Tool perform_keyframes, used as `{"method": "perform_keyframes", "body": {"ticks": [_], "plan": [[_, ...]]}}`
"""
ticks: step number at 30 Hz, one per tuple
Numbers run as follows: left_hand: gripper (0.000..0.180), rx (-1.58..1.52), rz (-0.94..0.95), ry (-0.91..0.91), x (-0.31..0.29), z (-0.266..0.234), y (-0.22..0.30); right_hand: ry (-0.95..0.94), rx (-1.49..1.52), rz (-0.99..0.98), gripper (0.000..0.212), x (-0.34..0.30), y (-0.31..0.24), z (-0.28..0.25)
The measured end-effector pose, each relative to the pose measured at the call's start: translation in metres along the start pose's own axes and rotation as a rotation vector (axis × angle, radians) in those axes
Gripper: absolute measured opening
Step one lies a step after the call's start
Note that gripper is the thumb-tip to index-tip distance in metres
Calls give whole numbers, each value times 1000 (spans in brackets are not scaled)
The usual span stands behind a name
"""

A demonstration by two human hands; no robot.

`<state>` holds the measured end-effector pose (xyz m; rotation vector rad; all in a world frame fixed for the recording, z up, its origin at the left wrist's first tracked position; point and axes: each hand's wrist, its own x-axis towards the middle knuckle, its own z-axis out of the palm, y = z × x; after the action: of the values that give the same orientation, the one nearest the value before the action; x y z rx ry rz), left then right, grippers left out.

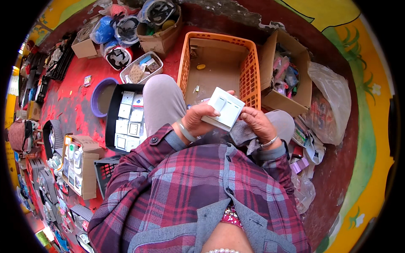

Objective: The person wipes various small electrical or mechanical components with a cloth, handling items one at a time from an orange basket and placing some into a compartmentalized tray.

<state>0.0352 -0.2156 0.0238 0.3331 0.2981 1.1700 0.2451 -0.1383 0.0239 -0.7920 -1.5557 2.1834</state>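
A white square wall switch [228, 110] with two rockers is held up over my lap, tilted. My left hand [197, 119] is closed on its left side, the thumb lying on the front and the fingers hidden behind. At the right edge of the switch, my right hand [260, 125] grips with bent fingers. A grey cloth [244, 134] hangs just below the switch, beside my right hand; whether that hand holds it too, I cannot tell. Left of my knee stands a black bin [110, 122] with several boxed white switches and sockets [134, 129].
Ahead is an orange plastic basket [181, 63] lined with cardboard. To its right stands a cardboard box [270, 90] of small packaged goods. A purple basin [93, 101], a white basket [123, 76] and bagged helmets [126, 30] sit at the left. Goods line the far left.
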Motion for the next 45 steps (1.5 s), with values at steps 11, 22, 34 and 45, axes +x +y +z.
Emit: {"method": "perform_keyframes", "body": {"ticks": [11,22,34,45], "plan": [[43,445,85,156,-8,19,17,215,-34,-86,30,-5,-14,20],[34,678,303,246,-7,17,7,203,-127,-164,28,-7,-23,31],[37,619,200,210,-1,19,12,281,-4,-104,24,2,-7,22],[28,681,248,301,0,6,5,261,-92,-107,25,-1,-11,33]]}}
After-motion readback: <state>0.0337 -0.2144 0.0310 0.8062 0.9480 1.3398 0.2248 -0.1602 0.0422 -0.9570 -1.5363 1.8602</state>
